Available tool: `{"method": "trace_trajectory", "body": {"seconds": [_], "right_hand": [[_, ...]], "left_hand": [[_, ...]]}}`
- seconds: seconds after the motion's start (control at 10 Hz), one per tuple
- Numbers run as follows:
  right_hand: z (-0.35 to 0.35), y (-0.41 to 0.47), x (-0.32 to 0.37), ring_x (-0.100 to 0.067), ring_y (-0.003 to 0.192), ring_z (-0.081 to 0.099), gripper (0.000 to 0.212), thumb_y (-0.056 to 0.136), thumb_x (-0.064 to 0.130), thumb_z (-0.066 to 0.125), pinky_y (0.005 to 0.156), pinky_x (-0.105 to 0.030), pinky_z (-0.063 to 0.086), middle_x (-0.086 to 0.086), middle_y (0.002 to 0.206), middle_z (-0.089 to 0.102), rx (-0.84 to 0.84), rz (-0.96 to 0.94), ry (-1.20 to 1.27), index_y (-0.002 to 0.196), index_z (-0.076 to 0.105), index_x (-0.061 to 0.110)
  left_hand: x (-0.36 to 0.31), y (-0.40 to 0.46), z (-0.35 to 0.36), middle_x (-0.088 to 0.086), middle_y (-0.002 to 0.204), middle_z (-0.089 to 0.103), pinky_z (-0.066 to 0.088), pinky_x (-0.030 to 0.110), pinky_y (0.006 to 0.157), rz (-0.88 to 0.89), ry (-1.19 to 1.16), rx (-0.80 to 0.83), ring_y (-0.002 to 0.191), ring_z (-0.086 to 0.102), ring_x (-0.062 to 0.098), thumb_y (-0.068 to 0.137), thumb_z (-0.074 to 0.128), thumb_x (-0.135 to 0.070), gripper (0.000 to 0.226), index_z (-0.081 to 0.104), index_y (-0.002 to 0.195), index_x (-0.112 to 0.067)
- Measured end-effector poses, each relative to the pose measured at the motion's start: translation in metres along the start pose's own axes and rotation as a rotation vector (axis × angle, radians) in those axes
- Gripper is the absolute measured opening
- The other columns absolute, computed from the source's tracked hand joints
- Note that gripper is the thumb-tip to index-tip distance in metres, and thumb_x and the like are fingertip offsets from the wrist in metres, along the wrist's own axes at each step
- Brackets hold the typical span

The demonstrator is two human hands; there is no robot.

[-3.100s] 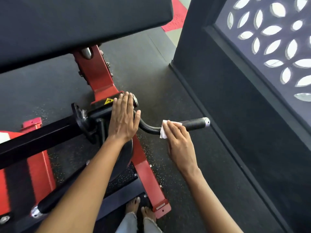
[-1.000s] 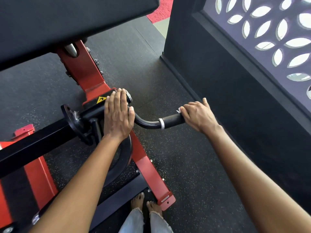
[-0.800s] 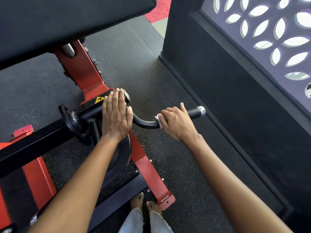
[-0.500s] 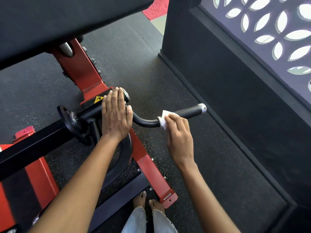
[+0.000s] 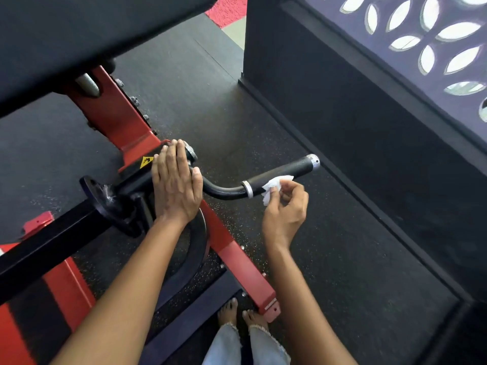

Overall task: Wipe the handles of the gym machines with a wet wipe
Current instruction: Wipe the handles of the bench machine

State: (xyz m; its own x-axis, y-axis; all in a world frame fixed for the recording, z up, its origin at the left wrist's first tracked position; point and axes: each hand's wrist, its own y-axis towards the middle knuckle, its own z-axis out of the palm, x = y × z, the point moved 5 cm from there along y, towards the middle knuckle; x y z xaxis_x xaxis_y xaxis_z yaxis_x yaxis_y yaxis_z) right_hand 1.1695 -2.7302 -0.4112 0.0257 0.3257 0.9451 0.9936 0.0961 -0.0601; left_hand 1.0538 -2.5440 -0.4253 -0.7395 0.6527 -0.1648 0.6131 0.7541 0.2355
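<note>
A black rubber handle (image 5: 290,170) with silver end rings sticks out to the right from a curved black bar on the red gym machine (image 5: 116,119). My right hand (image 5: 286,209) pinches a crumpled white wet wipe (image 5: 272,187) against the near underside of the handle, close to its inner ring. My left hand (image 5: 175,184) lies flat, fingers together, on the black pivot block of the machine, left of the bar.
A black padded rest (image 5: 92,30) overhangs the upper left. A dark wall (image 5: 355,122) with a patterned screen runs along the right, close to the handle's tip. A black weight plate (image 5: 195,248), the red frame leg (image 5: 239,264) and my bare feet (image 5: 239,316) are below.
My right hand went from gripping the handle's outer end to its inner end, then dropped below the handle, now pinching the wipe with fingertips. The left hand stayed put.
</note>
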Motion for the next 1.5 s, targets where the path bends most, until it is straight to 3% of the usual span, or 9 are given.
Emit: {"method": "trace_trajectory", "body": {"seconds": [0.2, 0.3, 0.6, 0.8, 1.0, 1.1, 1.3, 1.5], "right_hand": [[-0.021, 0.063, -0.014, 0.008, 0.073, 0.055, 0.010, 0.090, 0.010, 0.061, 0.064, -0.001, 0.038, -0.012, 0.103, 0.059, -0.102, 0.036, -0.067, 0.098, 0.059, 0.005], [-0.025, 0.080, -0.023, -0.005, 0.080, 0.058, 0.009, 0.089, 0.017, 0.062, 0.069, -0.008, 0.045, -0.010, 0.103, 0.063, -0.116, 0.072, -0.067, 0.094, 0.057, 0.012], [-0.012, 0.042, -0.018, -0.005, 0.077, 0.057, 0.011, 0.089, 0.013, 0.062, 0.066, -0.002, 0.040, -0.007, 0.099, 0.064, -0.099, 0.119, 0.015, 0.098, 0.057, 0.009], [0.008, -0.010, -0.013, -0.002, 0.075, 0.058, 0.010, 0.089, 0.009, 0.062, 0.067, -0.006, 0.044, 0.007, 0.087, 0.060, -0.010, 0.239, 0.136, 0.093, 0.052, 0.012], [0.020, -0.036, -0.019, -0.008, 0.080, 0.061, 0.008, 0.090, 0.007, 0.059, 0.077, -0.019, 0.051, 0.000, 0.091, 0.063, 0.053, 0.358, 0.230, 0.093, 0.053, 0.013], [0.025, -0.030, -0.028, -0.012, 0.075, 0.060, 0.014, 0.093, 0.002, 0.053, 0.072, -0.026, 0.052, -0.006, 0.085, 0.064, 0.085, 0.526, 0.422, 0.091, 0.053, 0.016], [0.015, 0.005, -0.028, -0.010, 0.071, 0.060, 0.019, 0.094, -0.006, 0.046, 0.067, -0.023, 0.053, -0.006, 0.084, 0.061, 0.012, 0.609, 0.630, 0.091, 0.049, 0.012], [0.000, 0.053, -0.035, -0.014, 0.079, 0.062, 0.017, 0.095, -0.004, 0.045, 0.072, -0.026, 0.056, -0.010, 0.095, 0.061, -0.088, 0.626, 0.656, 0.089, 0.049, 0.011]], "left_hand": [[0.001, 0.000, 0.001, 0.020, 0.150, 0.033, 0.014, 0.045, 0.116, -0.003, -0.008, 0.001, 0.138, 0.030, 0.036, 0.095, 0.023, -0.033, 0.061, 0.025, 0.147, -0.001], [0.000, 0.000, 0.001, 0.020, 0.150, 0.032, 0.013, 0.045, 0.116, 0.001, -0.018, 0.002, 0.138, 0.029, 0.036, 0.095, 0.023, -0.033, 0.061, 0.025, 0.147, 0.000], [0.000, 0.001, 0.000, 0.020, 0.150, 0.032, 0.014, 0.045, 0.116, 0.004, -0.021, 0.005, 0.138, 0.029, 0.036, 0.095, 0.023, -0.033, 0.061, 0.025, 0.147, -0.001], [0.000, 0.000, 0.000, 0.020, 0.150, 0.032, 0.014, 0.046, 0.116, 0.001, -0.023, 0.005, 0.138, 0.029, 0.036, 0.095, 0.022, -0.034, 0.062, 0.025, 0.147, -0.001], [0.000, 0.000, 0.001, 0.020, 0.150, 0.032, 0.013, 0.046, 0.116, -0.004, -0.022, 0.004, 0.138, 0.028, 0.036, 0.095, 0.022, -0.034, 0.062, 0.025, 0.147, -0.001], [0.000, 0.000, 0.001, 0.019, 0.150, 0.032, 0.012, 0.045, 0.117, -0.007, -0.024, -0.004, 0.138, 0.028, 0.035, 0.094, 0.023, -0.033, 0.061, 0.024, 0.147, -0.002], [0.000, 0.000, 0.002, 0.018, 0.150, 0.032, 0.011, 0.044, 0.117, -0.006, -0.015, -0.001, 0.139, 0.028, 0.035, 0.094, 0.023, -0.033, 0.062, 0.024, 0.147, -0.002], [0.001, 0.000, 0.002, 0.018, 0.150, 0.032, 0.012, 0.045, 0.117, -0.005, -0.015, 0.000, 0.138, 0.028, 0.035, 0.094, 0.023, -0.033, 0.061, 0.024, 0.147, -0.002]]}}
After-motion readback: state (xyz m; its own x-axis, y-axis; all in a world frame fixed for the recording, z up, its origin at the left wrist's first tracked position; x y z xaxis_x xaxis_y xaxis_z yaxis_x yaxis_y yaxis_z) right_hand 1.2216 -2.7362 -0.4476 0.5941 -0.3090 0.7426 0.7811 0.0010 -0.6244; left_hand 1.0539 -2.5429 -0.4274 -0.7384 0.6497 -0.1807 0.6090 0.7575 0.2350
